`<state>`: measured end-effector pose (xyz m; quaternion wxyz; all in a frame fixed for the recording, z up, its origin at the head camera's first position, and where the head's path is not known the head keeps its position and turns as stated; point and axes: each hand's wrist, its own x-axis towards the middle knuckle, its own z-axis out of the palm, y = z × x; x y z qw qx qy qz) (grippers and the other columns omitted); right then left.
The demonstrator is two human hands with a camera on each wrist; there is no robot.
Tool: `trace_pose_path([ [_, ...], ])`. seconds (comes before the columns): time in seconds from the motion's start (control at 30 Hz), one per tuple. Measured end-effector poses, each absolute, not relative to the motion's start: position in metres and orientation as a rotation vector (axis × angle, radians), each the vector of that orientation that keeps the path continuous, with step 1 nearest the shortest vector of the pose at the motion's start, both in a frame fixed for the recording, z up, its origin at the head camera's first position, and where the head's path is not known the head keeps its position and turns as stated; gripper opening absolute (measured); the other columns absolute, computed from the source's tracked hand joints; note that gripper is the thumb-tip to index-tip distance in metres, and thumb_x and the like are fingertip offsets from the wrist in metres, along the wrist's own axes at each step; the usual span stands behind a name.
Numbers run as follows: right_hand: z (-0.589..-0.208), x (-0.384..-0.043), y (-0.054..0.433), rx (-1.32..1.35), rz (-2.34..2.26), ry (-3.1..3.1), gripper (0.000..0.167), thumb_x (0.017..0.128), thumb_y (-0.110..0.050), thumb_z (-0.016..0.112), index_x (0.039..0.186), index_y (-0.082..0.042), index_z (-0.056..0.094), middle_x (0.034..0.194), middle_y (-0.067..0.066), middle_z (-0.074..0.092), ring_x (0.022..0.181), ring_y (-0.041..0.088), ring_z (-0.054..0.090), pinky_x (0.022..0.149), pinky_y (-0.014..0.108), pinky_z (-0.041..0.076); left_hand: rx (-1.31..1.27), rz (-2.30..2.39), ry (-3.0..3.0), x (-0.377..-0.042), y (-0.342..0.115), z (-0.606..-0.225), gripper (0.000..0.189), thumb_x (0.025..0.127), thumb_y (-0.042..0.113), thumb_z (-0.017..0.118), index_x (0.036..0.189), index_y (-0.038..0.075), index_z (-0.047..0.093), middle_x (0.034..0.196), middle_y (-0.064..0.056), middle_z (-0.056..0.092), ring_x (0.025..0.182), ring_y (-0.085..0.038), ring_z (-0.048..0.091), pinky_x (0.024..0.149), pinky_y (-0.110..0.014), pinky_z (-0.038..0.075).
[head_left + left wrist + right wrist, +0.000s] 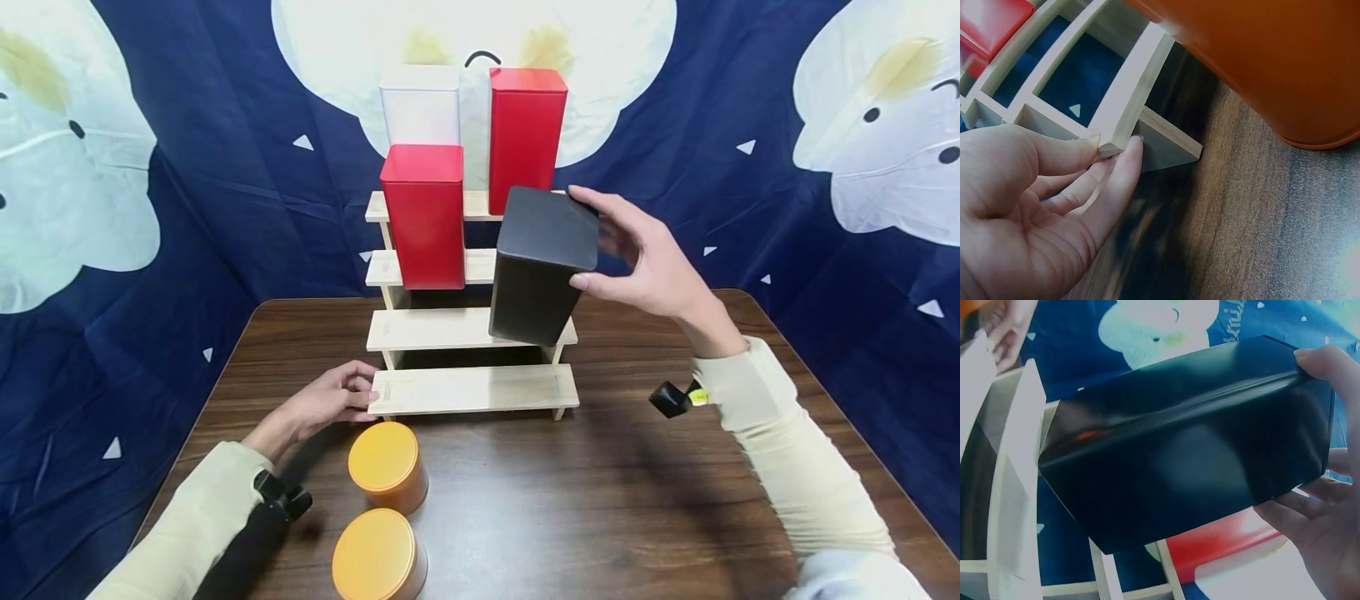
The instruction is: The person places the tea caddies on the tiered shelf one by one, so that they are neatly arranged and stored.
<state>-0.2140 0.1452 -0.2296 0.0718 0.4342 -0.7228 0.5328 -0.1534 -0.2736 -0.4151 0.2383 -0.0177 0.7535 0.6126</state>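
My right hand (637, 254) grips a tall black box (551, 229) near its lidded top, thumb on one side and fingers on the other. Tilted, the box overlaps the right part of the second-lowest step in the head view; in the right wrist view it fills the middle. At the left end of a pale wooden stepped rack (472, 389), my left hand (330, 398) pinches the lowest step's corner between thumb and fingers. A red box (423, 217) stands on the rack's second step from the top, at the left. On the top step are a white box (422, 104) and another red box (527, 137).
Two round orange tins (384, 458) (375, 557) stand on the dark wooden table (585, 500), in front of the rack's left end and close to my left forearm. Behind the table hangs a blue cloth (217, 167) with white cloud faces.
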Motion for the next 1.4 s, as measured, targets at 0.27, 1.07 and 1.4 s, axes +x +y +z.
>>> trace_pose_path([
  [0.27,-0.229,-0.241,0.141,1.161,1.600,-2.262,0.077,0.077,0.002,0.075,0.144,-0.015,0.042,0.135,0.007,0.048,0.114,0.017,0.056,0.102,0.022,0.046,-0.048,1.676,2.067,-0.153,-0.274,-0.414,0.043,0.095,-0.001,0.053,0.133,-0.006,0.033,0.101,-0.012,0.054,0.086,-0.016,0.062,0.083,-0.037,0.058],
  [1.07,-0.218,-0.282,0.131,0.952,1.650,-2.420,0.062,0.086,-0.016,0.071,0.142,-0.020,0.046,0.144,0.006,0.048,0.127,0.021,0.052,0.100,0.025,0.047,-0.038,1.697,2.056,-0.153,-0.274,-0.415,0.044,0.094,-0.001,0.054,0.132,-0.007,0.033,0.100,-0.011,0.054,0.086,-0.016,0.063,0.080,-0.034,0.059],
  [1.4,-0.213,-0.280,0.132,0.848,1.372,-2.504,0.055,0.088,-0.023,0.070,0.139,-0.023,0.050,0.151,0.001,0.039,0.132,0.013,0.044,0.098,0.018,0.047,-0.047,1.704,2.054,-0.152,-0.273,-0.414,0.044,0.094,-0.002,0.054,0.132,-0.007,0.032,0.100,-0.012,0.053,0.085,-0.017,0.063,0.080,-0.035,0.059],
])
